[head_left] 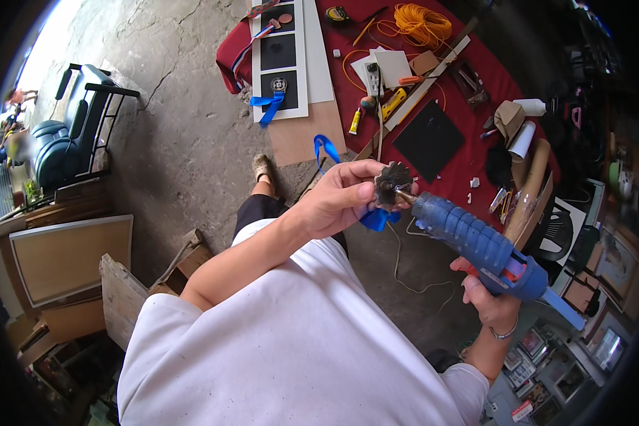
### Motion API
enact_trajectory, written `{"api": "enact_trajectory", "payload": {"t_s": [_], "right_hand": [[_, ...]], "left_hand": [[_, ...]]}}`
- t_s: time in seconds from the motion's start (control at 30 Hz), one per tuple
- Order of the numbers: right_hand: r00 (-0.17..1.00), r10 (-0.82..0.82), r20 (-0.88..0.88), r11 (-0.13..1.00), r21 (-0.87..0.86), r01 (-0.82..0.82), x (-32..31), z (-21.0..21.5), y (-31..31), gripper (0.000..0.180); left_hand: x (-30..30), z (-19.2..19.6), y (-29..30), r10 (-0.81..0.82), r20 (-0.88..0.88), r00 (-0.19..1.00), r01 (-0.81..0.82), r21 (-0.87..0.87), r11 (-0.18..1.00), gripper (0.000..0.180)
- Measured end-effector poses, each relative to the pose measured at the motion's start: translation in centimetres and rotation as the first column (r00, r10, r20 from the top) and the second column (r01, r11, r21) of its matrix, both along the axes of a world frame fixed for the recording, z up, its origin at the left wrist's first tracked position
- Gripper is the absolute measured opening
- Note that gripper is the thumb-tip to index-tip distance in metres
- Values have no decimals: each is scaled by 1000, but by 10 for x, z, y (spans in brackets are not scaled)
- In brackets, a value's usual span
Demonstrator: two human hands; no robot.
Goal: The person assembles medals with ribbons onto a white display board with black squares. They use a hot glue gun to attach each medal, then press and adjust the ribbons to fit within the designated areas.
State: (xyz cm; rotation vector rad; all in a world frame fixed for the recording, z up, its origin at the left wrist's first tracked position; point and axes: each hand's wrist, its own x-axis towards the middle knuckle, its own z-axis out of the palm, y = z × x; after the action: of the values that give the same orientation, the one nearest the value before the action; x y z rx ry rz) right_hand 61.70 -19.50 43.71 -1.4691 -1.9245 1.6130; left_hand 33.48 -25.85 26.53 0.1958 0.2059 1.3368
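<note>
My left hand [337, 202] pinches a dark, scallop-edged medal [390, 183] between thumb and fingers in front of my chest. Blue ribbon [379, 219] hangs from below it, and a blue loop [325, 147] shows above my wrist. In my right hand [491, 302] is a blue hot glue gun [468, 234], gripped by its handle. Its metal nozzle points left and meets the medal's face, or comes very close to it. A pale blue glue stick [565, 309] sticks out of the gun's back end.
A red-covered table [490, 67] lies ahead, bearing a white frame [302, 99] with black panels and medals, a black square sheet [429, 140], a yellow utility knife [393, 104], an orange cord coil [422, 23] and a tape measure [337, 14]. A dark chair [78, 131] stands left.
</note>
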Motion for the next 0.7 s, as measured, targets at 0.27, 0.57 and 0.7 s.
{"api": "enact_trajectory", "payload": {"t_s": [0.27,0.57,0.7], "right_hand": [[993,104,52,984,138,-110,-7,9,3,18],[984,142,108,951,260,-166,-8,9,2,13],[997,58,41,974,219,-66,-8,10,-3,12]], "left_hand": [[2,0,5,-11,4,1000,11,30,1000,52],[3,4,0,41,92,995,-45,44,998,45],[2,5,-4,56,87,995,-60,46,997,45]]}}
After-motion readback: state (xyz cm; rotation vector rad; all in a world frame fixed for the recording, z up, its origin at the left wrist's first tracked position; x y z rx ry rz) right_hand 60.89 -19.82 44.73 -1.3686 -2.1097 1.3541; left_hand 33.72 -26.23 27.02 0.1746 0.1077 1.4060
